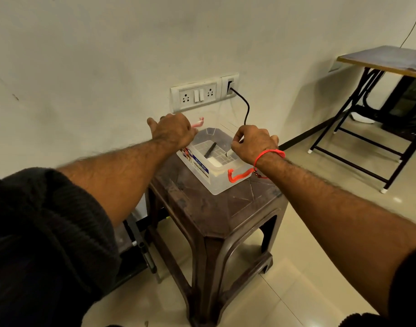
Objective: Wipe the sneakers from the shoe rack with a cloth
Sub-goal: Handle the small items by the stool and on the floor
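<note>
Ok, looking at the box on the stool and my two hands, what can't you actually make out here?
Head view only:
- Left hand: fingers curl over the far rim of the clear box; its grip is hidden.
- Right hand: fingertips hidden by its own knuckles.
- Box label: mostly too small to read.
- Sneakers, cloth, shoe rack: not in view.

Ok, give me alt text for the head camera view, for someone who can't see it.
Two bare hands, left hand and right hand, reach over a clear plastic storage box with orange handles on a dark brown plastic stool by a white wall. A black cable runs from a wall socket toward the right hand.
</note>
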Demonstrator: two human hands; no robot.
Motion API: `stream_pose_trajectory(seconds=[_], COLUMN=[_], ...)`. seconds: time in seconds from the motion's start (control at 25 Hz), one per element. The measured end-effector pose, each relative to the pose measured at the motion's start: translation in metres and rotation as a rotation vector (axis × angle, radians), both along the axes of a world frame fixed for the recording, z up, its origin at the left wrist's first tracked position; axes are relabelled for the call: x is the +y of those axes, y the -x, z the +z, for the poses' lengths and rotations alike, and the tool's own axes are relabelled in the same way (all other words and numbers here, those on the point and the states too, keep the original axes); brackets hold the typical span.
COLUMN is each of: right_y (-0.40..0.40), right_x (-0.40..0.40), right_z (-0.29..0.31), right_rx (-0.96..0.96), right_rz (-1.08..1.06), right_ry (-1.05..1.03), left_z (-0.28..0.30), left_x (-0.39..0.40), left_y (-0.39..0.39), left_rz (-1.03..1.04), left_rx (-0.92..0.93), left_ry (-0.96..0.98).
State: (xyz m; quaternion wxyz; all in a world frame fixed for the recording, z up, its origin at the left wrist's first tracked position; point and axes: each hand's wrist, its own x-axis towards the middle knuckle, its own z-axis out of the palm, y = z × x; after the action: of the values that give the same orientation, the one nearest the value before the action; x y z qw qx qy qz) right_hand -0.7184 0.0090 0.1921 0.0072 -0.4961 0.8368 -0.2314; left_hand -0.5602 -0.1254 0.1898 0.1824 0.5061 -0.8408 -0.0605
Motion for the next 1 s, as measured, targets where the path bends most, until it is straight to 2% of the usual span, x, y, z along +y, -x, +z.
stream_pose_trajectory(seconds=[0.16,0.32,0.44,0.52,0.64,0.72,0.84,1.0], right_y=[-0.01,-0.019,-0.026,-0.027,-0.029,-0.033,-0.039,-0.035], right_x=[-0.017,-0.044,-0.049,-0.05,-0.059,-0.067,-0.075,-0.085], right_z=[0.0,0.004,0.009,0.011,0.008,0.002,-0.005,-0.011], right_rx=[0.034,-0.016,-0.015,-0.128,-0.189,-0.175,-0.199,-0.312], right_rz=[0.048,0.101,0.198,0.24,0.255,0.252,0.243,0.216], right_ry=[-0.055,-0.263,-0.48,-0.559,-0.637,-0.645,-0.542,-0.48], left_z=[-0.018,-0.024,-0.026,-0.033,-0.045,-0.051,-0.051,-0.05], left_x=[0.011,0.026,0.035,0.037,0.036,0.035,0.036,0.035], left_y=[-0.011,-0.008,-0.011,-0.013,-0.012,-0.012,-0.013,-0.013], left_rz=[0.042,0.222,0.202,0.182,0.151,0.145,0.147,0.162], left_rx=[0.273,0.515,0.542,0.555,0.714,0.764,0.783,0.782], left_ry=[0.016,-0.224,-0.286,-0.305,-0.386,-0.415,-0.426,-0.447])
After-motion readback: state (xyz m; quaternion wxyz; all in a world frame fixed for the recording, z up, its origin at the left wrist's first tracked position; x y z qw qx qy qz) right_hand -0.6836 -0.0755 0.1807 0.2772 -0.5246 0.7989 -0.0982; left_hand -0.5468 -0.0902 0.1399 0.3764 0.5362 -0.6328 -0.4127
